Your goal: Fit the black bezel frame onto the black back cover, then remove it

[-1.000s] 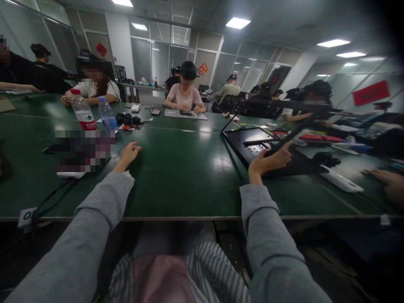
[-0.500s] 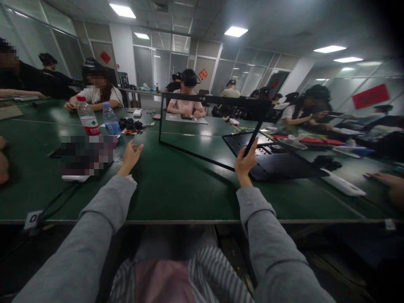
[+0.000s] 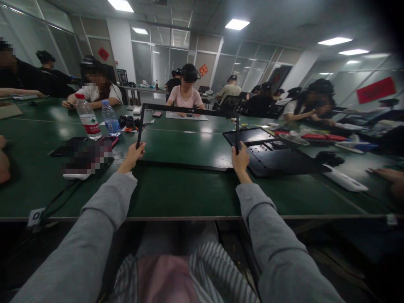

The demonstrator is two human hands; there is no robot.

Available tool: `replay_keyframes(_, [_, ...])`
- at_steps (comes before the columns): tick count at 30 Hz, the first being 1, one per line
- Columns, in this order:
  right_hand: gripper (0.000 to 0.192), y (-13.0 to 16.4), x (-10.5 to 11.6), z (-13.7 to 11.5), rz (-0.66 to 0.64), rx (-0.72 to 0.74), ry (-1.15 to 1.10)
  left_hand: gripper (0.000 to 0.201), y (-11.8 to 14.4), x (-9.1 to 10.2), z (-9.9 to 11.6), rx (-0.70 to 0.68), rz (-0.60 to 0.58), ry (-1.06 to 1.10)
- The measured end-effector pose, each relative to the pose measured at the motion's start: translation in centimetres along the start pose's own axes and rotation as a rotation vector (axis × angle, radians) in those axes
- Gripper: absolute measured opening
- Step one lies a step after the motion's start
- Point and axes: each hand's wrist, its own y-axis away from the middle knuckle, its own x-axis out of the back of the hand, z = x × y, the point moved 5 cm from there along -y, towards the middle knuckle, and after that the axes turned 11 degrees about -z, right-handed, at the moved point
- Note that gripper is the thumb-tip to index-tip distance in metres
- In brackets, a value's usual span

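Note:
Upright above the green table [image 3: 186, 195], a thin black laptop screen bezel [image 3: 191, 166] spans the space between my hands. My left hand [image 3: 134, 156] is closed around its left side bar. On the opposite side bar, my right hand [image 3: 240, 160] has its fingers wrapped near the lower corner. Through the frame's opening the tabletop shows. Just right of my right hand, black laptop casing parts [image 3: 277, 160] lie flat, with screw holes and cut-outs visible in them.
Left of me stand a red-capped bottle [image 3: 89, 118] and a blue-capped bottle [image 3: 111, 119], behind a partly blurred phone-like stack [image 3: 85, 162] with a cable. A white power strip [image 3: 346, 179] lies at right. Another person's hand [image 3: 386, 176] rests nearby; a person [image 3: 186, 94] sits opposite.
The bezel has swung to the left and now faces me squarely. My left hand, open and apart from it before, has closed on its left side.

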Motion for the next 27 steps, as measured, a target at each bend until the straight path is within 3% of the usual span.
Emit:
replay_keyframes(4, [0.064, -1.6, -3.1, 2.7, -0.2, -0.078, -0.144, 0.028, 0.0, 0.6, -0.5, 0.058, 0.08, -0.007])
replay_keyframes(8, [0.06, -2.4, -5.3, 3.7, -0.386, -0.029, -0.275, 0.022, -0.8, 1.3, -1.7, 0.11, 0.116, -0.109])
replay_keyframes(16, [0.048, -2.0, -5.2, 4.6, -0.352, -0.023, -0.135, 0.039, -1.4, 1.6, -2.5, 0.026, 0.093, -0.702])
replay_keyframes(27, [0.047, -1.7, -5.5, 4.9, -0.319, -0.068, -0.071, 0.042, -1.5, 1.0, -3.1, 0.05, 0.073, -0.889])
